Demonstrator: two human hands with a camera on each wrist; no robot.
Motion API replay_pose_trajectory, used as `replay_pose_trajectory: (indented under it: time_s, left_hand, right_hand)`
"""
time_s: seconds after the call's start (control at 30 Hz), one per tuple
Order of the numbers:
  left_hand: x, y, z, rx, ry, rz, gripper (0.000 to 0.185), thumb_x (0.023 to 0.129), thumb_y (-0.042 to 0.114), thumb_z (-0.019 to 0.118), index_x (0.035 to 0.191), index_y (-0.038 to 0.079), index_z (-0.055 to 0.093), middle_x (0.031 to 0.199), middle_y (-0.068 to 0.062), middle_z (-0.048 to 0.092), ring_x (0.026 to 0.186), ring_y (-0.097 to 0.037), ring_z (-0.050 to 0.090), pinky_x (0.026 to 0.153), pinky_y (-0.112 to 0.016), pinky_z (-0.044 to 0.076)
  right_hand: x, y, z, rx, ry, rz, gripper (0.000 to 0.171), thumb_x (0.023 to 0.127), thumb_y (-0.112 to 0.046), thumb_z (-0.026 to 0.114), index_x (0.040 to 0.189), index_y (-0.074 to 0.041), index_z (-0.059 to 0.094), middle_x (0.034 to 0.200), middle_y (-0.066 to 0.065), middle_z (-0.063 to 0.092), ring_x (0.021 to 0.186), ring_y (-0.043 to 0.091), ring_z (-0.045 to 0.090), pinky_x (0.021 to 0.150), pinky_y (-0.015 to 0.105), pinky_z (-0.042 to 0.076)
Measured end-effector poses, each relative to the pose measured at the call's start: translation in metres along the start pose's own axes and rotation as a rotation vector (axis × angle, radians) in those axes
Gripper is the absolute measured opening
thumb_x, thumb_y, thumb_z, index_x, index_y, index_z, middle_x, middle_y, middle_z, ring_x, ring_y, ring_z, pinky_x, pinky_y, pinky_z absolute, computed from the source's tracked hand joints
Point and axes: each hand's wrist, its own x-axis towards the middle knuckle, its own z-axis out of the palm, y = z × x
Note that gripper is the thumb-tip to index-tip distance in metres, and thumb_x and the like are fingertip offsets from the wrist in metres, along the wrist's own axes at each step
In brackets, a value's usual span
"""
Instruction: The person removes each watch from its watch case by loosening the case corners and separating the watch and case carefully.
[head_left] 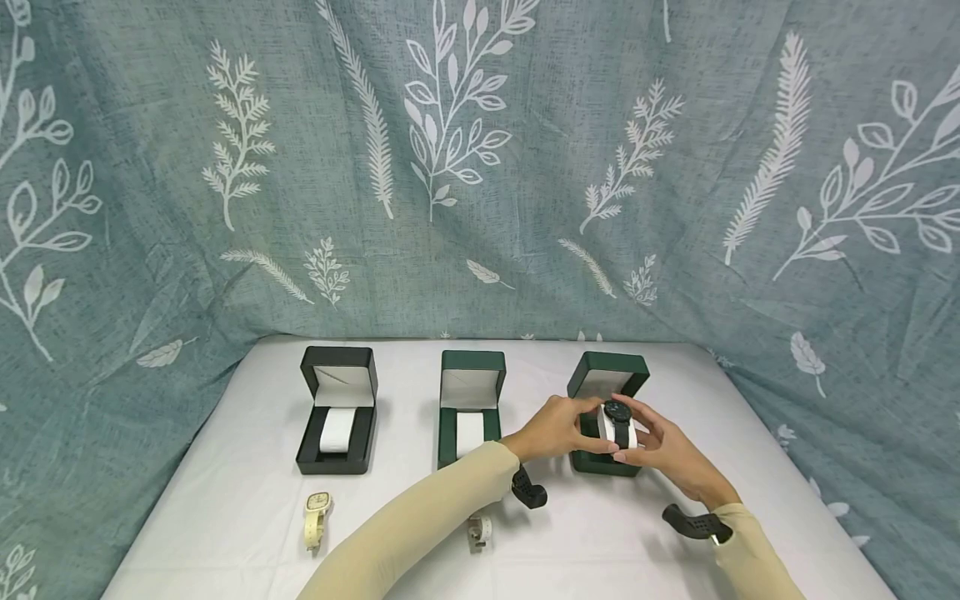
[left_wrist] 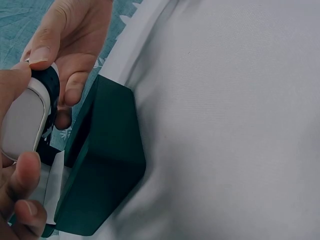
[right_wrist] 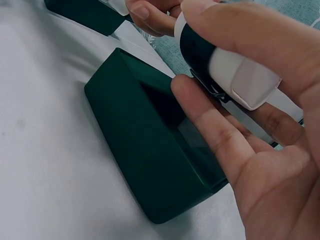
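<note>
A black wristwatch is wrapped round a white watch cushion, held between both hands over the right-hand green watch box. My left hand grips the cushion from its left end, thumb and fingers on opposite sides. On the other end, my right hand holds the cushion and strap between thumb and fingers. In the left wrist view the cushion's flat end faces the left palm. In the right wrist view the dark strap circles the cushion, and the open box sits below.
A middle green box and a black box stand open with white cushions inside. A cream-strapped watch lies at front left. Another small watch lies beside the left sleeve. A patterned curtain hangs behind the white table.
</note>
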Motion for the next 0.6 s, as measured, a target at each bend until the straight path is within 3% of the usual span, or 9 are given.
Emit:
replay_pose_trajectory:
  time_s: [0.13,0.3,0.47,0.6]
  left_hand:
    - [0.0005,0.0012,-0.0003,-0.006,-0.015,0.013,0.084,0.09,0.047,0.079,0.155,0.005,0.046,0.08,-0.003,0.07,0.041,-0.006,0.039,0.045,-0.019,0.035]
    - [0.0018,0.0018,0.0,0.01,-0.026,0.027,0.082,0.091,0.047,0.078,0.154,0.004,0.047,0.057,0.003,0.055,0.041,-0.006,0.037,0.045,-0.018,0.033]
    - [0.0024,0.0027,-0.0004,0.039,-0.019,0.037,0.081,0.09,0.047,0.079,0.153,0.004,0.049,0.052,0.004,0.05,0.041,-0.005,0.035,0.046,-0.018,0.031]
    - [0.0024,0.0045,-0.0016,0.035,-0.01,0.04,0.079,0.09,0.047,0.079,0.152,0.005,0.051,0.059,0.002,0.057,0.042,-0.005,0.035,0.047,-0.018,0.032]
  right_hand:
    - [-0.0008,0.0004,-0.0011,-0.002,0.011,0.007,0.087,0.093,-0.005,0.076,0.163,-0.022,0.027,0.161,0.012,0.027,0.128,0.02,0.058,0.093,0.043,0.055]
    - [-0.0015,0.0003,-0.0028,0.004,0.0,0.0,0.088,0.092,-0.003,0.076,0.163,-0.015,0.026,0.159,0.012,0.028,0.127,0.021,0.058,0.091,0.043,0.056]
    - [-0.0018,-0.0005,-0.0036,0.01,-0.019,-0.022,0.088,0.092,-0.002,0.076,0.163,-0.012,0.024,0.159,0.012,0.027,0.127,0.021,0.058,0.091,0.042,0.056]
    - [-0.0019,-0.0009,-0.0034,0.014,-0.023,-0.031,0.089,0.092,0.0,0.076,0.163,-0.014,0.025,0.159,0.011,0.027,0.126,0.023,0.059,0.091,0.042,0.056]
